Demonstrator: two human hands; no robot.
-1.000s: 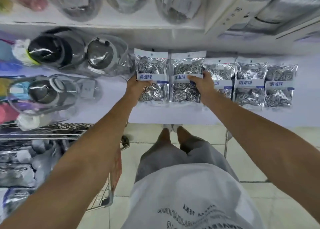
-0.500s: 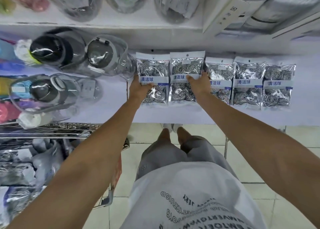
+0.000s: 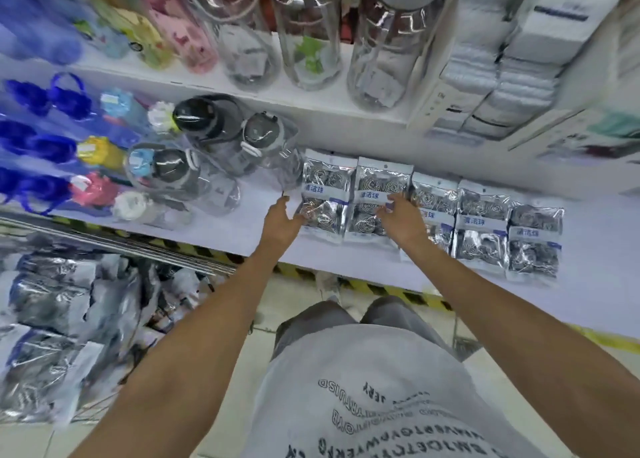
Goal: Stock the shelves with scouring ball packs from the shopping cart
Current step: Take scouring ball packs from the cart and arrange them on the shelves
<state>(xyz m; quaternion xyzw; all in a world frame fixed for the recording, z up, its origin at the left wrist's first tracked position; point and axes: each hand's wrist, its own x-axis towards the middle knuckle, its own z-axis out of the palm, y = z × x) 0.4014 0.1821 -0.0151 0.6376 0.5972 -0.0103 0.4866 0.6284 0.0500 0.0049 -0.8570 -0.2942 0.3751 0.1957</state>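
Five scouring ball packs lie flat in a row on the white shelf (image 3: 588, 301), just right of the clear bottles (image 3: 214, 180). The left hand (image 3: 282, 220) sits at the left edge of the leftmost pack (image 3: 323, 199), fingers spread loose and fairly straight, tips just touching the bag's lower left, nothing gripped. The right hand (image 3: 403, 220) lies over the seam between the second pack (image 3: 377, 194) and the third pack (image 3: 433, 198), fingers lightly bent on the film; whether it pinches or only presses I cannot tell. The fourth pack (image 3: 483, 225) and fifth pack (image 3: 535, 241) sit untouched further right. More packs are heaped in the shopping cart (image 3: 69, 319) at the person's left, blurred. Handling guess: these look very light, crinkly film bags over springy wire balls, slippery on top, not fragile, and they'd slide easily on the smooth shelf. Best hold is probably the flat header strip at the top or a pinch at a side edge; pushing on the face just skates them around. Room: bottles crowd the left pack closely, so little slack there. Open shelf shows in front of the row toward the striped edge and right of the fifth pack. The upper shelf (image 3: 311, 101) overhangs behind, so lifts need to stay low.
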